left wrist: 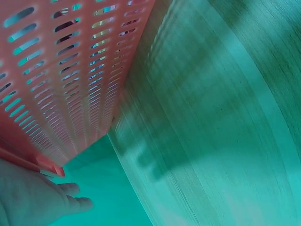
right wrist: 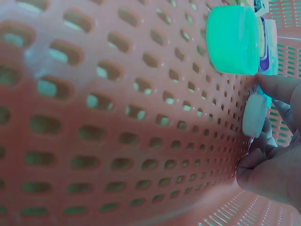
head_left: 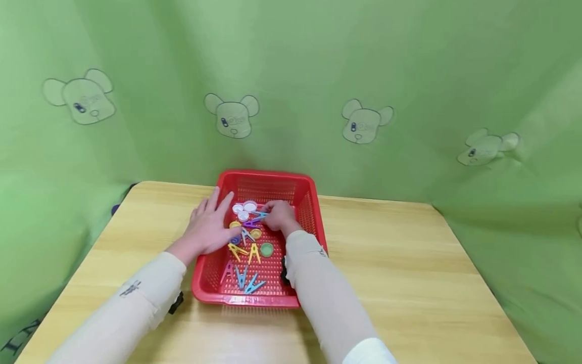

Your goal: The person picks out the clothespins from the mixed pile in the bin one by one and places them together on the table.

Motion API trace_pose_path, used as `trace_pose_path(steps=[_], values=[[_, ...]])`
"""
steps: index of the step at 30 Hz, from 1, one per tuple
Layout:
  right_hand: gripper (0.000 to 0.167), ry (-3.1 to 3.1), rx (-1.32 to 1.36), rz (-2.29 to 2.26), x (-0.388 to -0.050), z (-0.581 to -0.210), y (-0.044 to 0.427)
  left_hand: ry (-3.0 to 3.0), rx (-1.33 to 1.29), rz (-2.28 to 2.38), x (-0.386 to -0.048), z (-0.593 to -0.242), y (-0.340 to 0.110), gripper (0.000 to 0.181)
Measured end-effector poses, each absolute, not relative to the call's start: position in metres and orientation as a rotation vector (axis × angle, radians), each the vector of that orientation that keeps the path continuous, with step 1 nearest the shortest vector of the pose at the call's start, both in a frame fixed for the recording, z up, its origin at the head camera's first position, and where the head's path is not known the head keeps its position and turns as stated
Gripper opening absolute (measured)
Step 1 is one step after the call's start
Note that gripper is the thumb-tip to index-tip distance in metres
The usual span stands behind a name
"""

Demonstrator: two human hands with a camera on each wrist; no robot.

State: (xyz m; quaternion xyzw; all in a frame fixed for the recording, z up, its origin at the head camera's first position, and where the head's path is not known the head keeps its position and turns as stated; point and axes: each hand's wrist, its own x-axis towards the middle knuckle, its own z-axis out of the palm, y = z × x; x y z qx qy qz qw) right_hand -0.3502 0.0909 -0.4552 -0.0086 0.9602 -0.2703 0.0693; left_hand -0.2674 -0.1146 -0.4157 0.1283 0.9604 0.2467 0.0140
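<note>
Lying over the left side of the basket (head_left: 259,301) — left hand (head_left: 210,226), fingers spread. Right hand (head_left: 279,216) is inside, fingers bent near a white cap (right wrist: 254,116); cannot tell whether they pinch it. Green cap (head_left: 267,249) and two yellow clips (head_left: 253,248) lie nearer the front — basket sits on the table (head_left: 400,263).

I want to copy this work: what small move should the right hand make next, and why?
Perhaps the right hand should slide the pale cap beside it toward the three white caps: those sit together inside the red basket, while this one seems apart.
</note>
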Motion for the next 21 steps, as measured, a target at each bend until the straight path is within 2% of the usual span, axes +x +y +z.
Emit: trace_pose_path(steps=[7, 14, 21], values=[[0.011, 2.866, -0.050, -0.826, -0.346, -0.453, 0.070, 2.996, 0.362, 0.766, -0.258, -0.414, -0.133, 0.095], [0.012, 2.862, 0.070, -0.888, -0.340, -0.450, 0.089, 2.968, 0.441, 0.755, -0.263, -0.411, -0.116, 0.094], [0.012, 2.757, 0.117, -1.014, -0.346, -0.451, 0.091, 2.981, 0.414, 0.739, -0.265, -0.413, -0.114, 0.095]])
